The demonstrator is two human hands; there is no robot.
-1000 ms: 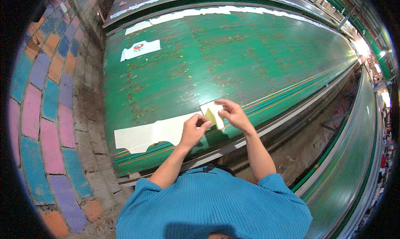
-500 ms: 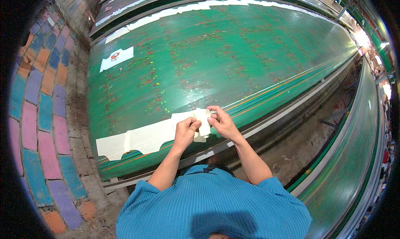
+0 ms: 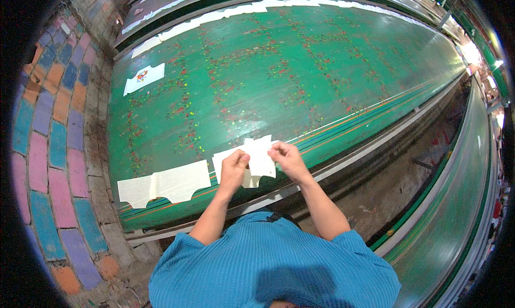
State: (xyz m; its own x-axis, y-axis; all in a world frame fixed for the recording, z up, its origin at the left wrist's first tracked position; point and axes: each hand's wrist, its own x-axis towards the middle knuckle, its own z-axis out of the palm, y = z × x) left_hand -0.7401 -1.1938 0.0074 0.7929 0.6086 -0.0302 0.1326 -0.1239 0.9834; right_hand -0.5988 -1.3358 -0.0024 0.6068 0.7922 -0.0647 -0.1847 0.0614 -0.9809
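While both hands meet above the near edge of the long green printing table [image 3: 300, 66], they hold a small cream-white fabric cut piece [image 3: 260, 156] between them. The left hand [image 3: 234, 167] pinches the piece's left edge with closed fingers, and the right hand [image 3: 286, 156] pinches its right upper edge the same way. That piece is pale, flat and roughly rectangular, with a stepped top outline; it is lifted slightly off the table and overlaps another cream piece [image 3: 228, 168] lying flat beneath it, whose scalloped lower edge shows just under the hands.

To the left on the same near edge lies a wider cream fabric panel [image 3: 163, 183], flat, with a curved notched bottom edge, near the hands but apart from them. Far up the table on its left side sits a white cut piece with a small coloured print [image 3: 144, 78] in its middle, well apart from the rest. Along the table's far edge runs a white strip of material [image 3: 241, 10]. Speckles of red and yellow paint dot the green surface. Beside the table's left end is a floor of coloured paving blocks [image 3: 45, 147] in pink, blue and orange.
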